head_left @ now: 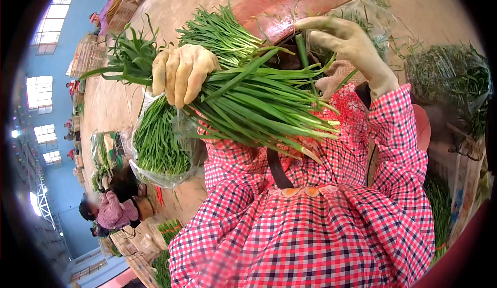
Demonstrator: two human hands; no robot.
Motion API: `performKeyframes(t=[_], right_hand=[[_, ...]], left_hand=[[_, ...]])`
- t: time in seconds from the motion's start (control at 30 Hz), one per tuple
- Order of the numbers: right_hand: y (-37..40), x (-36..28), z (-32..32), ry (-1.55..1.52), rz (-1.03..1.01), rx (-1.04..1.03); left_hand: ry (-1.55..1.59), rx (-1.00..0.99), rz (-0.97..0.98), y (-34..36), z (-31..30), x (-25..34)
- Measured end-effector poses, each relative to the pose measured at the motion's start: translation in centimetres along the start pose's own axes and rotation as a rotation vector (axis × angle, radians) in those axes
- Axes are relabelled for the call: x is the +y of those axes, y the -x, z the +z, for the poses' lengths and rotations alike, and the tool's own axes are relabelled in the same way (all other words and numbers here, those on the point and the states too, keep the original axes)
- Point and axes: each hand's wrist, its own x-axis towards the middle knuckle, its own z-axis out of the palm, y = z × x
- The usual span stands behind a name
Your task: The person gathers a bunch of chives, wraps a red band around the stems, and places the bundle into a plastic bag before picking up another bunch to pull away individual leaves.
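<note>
Stalk bundle point(264, 101) is gripped in gloved left hand point(185, 75) near its leafy end; gloved right hand point(347, 42), fingers parted, hovers near pale ends point(327, 125).

Pic bright overall. Light shows at pic's L side: windows point(40, 92) blown near-white, plus small glary lamps point(15, 133) w/ soft halos. Strong shine on red surface point(282, 8); thin glints on clear plastic bag point(158, 178). Shadows mostly soft, deeper under held greens point(259, 101), which look fairly sharp. Fisheye view: wall lines bow and tilt, edges stretch, corners go black. Bg at L is soft, small detail lost. Hazy smear over lower checked clothing point(310, 236); dark blurry patch mid-R, prob. a lens smudge, can't be sure.
</note>
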Motion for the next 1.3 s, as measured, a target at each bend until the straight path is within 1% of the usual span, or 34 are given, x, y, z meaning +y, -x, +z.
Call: performKeyframes(t=[0.03, 0.07, 0.13, 0.17, 0.27, 0.3, 0.37, 0.4, 0.47, 0.5, 0.53, 0.6, 0.63, 0.73, 0.77, 0.87, 0.9, 1.0, 1.03, 1.13, 1.17, 1.27, 1.3], right_hand=[[-0.3, 0.0, 0.5, -0.025, -0.006, -0.027], [-0.5, 0.2, 0.8, -0.052, -0.011, -0.054], [-0.7, 0.3, -0.1, -0.083, -0.04, 0.064], [-0.5, 0.1, -0.5, -0.042, -0.067, 0.031], [1.8, -3.5, 1.2, -0.188, 0.281, -0.21], [2.2, -4.2, 2.1, -0.08, 0.278, -0.188], [2.7, -1.5, 3.7, 0.03, -0.023, -0.159], [2.4, -0.5, 4.1, 0.081, -0.188, -0.154], [2.5, -0.7, 3.6, 0.262, -0.322, -0.139], [2.5, -1.0, 3.5, 0.3, -0.342, -0.108], [2.6, -1.3, 3.5, 0.338, -0.36, -0.075], [3.3, -1.7, 3.6, 0.315, -0.298, 0.035], [3.8, -1.7, 3.8, 0.025, -0.026, 0.033], [3.9, -3.4, 3.5, -0.174, 0.148, 0.007], [4.1, -3.6, 3.4, -0.015, 0.112, -0.014], [3.6, -3.0, 5.0, 0.212, -0.249, 0.007], [3.5, -3.0, 5.4, 0.305, -0.353, 0.024], [3.2, -2.4, 5.0, 0.431, -0.48, -0.059], [3.0, -2.4, 5.0, 0.462, -0.469, -0.043], [3.1, -2.4, 5.6, 0.318, -0.43, 0.124], [2.9, -2.5, 5.5, 0.38, -0.489, 0.144], [3.3, -2.8, 3.9, 0.44, -0.574, 0.098], [3.8, -2.9, 3.3, 0.544, -0.575, 0.122]], left_hand=[[-0.006, -0.027, -0.051, -0.1, -0.1, 0.5], [-0.003, -0.024, -0.042, -0.1, -0.1, 0.3], [-0.004, -0.021, -0.021, -0.1, 0.1, 0.0], [-0.009, -0.021, -0.01, 0.0, 0.2, 0.1], [-0.007, -0.019, -0.035, 0.2, 0.5, 0.6], [-0.019, -0.009, -0.039, 0.2, 0.6, 0.6], [-0.048, 0.014, -0.043, 0.3, 0.9, 0.7], [-0.015, -0.01, -0.064, 0.3, 0.8, 0.6], [0.047, -0.06, -0.108, -0.1, 0.6, 0.4], [0.055, -0.076, -0.119, -0.4, 0.8, 0.4], [0.03, -0.007, -0.081, -0.5, 1.4, 0.1], [-0.016, 0.131, -0.001, -1.0, 3.1, -1.2], [-0.047, 0.118, -0.054, -1.1, 3.3, -0.6], [-0.092, 0.097, -0.086, -1.5, 3.7, -0.7], [-0.085, 0.116, -0.072, -1.4, 3.9, -0.8], [-0.015, -0.065, -0.176, -1.6, 2.6, 0.1], [-0.016, -0.071, -0.19, -1.7, 2.6, 0.3], [-0.014, -0.08, -0.215, -1.9, 2.6, 0.5], [-0.011, -0.077, -0.213, -1.9, 2.6, 0.4], [-0.038, -0.064, -0.203, -1.9, 2.9, -0.1], [-0.054, -0.059, -0.199, -2.0, 3.0, -0.3], [-0.055, -0.14, -0.276, -3.1, 3.4, -0.3], [-0.041, -0.174, -0.253, -3.4, 3.4, -0.8]])
